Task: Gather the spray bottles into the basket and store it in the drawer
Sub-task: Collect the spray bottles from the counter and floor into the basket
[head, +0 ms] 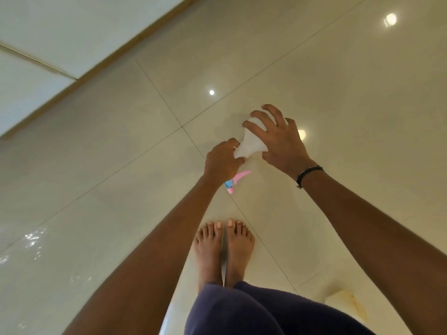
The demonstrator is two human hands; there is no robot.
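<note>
A white spray bottle (251, 145) with a pink trigger and a blue-and-pink nozzle lies tipped on its side, held above the tiled floor. My left hand (222, 160) grips its neck, just above the trigger. My right hand (278, 139) spreads its fingers over the bottle's wide body, and a dark bead bracelet sits on that wrist. Neither a basket nor a drawer is in view.
Glossy cream floor tiles (338, 81) fill the view, with ceiling lights mirrored in them. A white wall with a wooden skirting (101, 61) runs along the upper left. My bare feet (223, 250) stand below the hands. A pale object (348, 303) shows at the lower right.
</note>
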